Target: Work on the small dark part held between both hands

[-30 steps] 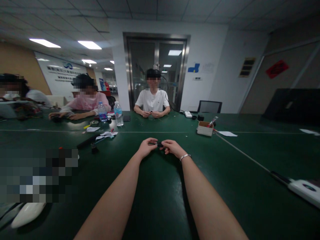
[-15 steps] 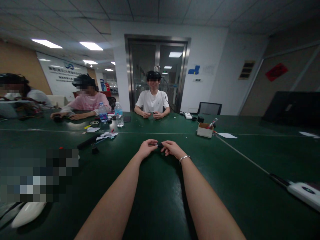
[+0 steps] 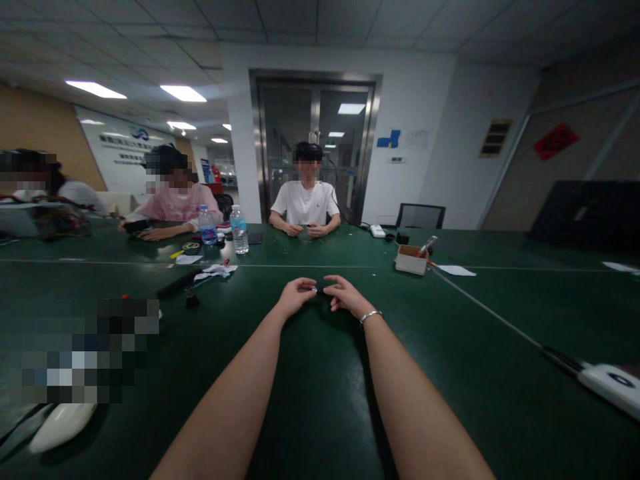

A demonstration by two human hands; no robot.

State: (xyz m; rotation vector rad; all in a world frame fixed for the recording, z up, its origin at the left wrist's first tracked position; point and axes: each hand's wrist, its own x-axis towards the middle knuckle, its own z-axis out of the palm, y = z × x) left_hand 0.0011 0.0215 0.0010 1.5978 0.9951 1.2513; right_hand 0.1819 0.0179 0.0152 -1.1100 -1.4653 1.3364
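Note:
A small dark object [image 3: 321, 291] with a shiny silvery left end lies between my two hands, low over the green table; its kind is too small to make out. My left hand [image 3: 296, 297] pinches the silvery end between thumb and fingers. On the other side my right hand [image 3: 347, 297], with a silver bangle at the wrist, has its index finger raised away from the thumb. The right thumb tip is at the dark end, and whether it touches cannot be told.
Ahead left stand two water bottles [image 3: 239, 230] near crumpled paper [image 3: 216, 271]. A small box [image 3: 411, 260] holding a pen-like item is ahead right. A white power strip [image 3: 611, 387] with a cable lies far right. Across the table sits a person in a white shirt [image 3: 305, 203].
My right index finger has lifted and parted from the dark object. My left hand keeps its pinch. At far left, the person in pink has raised a dark item slightly.

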